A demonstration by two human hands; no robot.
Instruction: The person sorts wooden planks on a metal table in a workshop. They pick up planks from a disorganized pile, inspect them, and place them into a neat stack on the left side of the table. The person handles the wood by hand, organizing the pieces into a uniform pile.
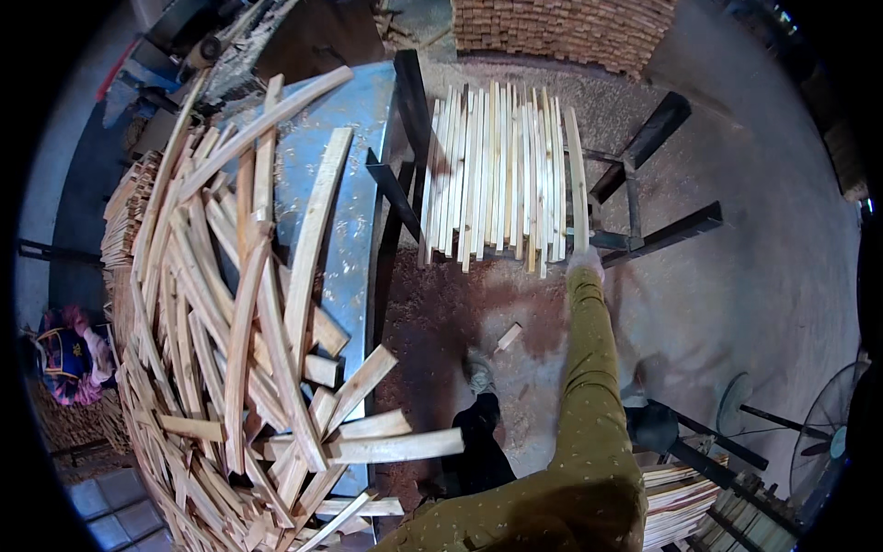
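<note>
My right arm in its olive sleeve reaches forward to a metal rack. At its end my right hand, small and partly hidden by the cuff, is closed around the near end of a pale wooden strip. This strip lies along the right side of a row of wooden strips, set side by side on the rack with uneven near ends. A narrow gap runs between it and the row. Of my left arm only a stretch of sleeve shows at the lower edge; my left hand is out of the picture.
At left, a jumbled heap of wooden strips covers much of a blue metal table. Dark angled bars stick out from the rack. A wood offcut lies on the floor. A stand fan and stacked strips occupy the lower right.
</note>
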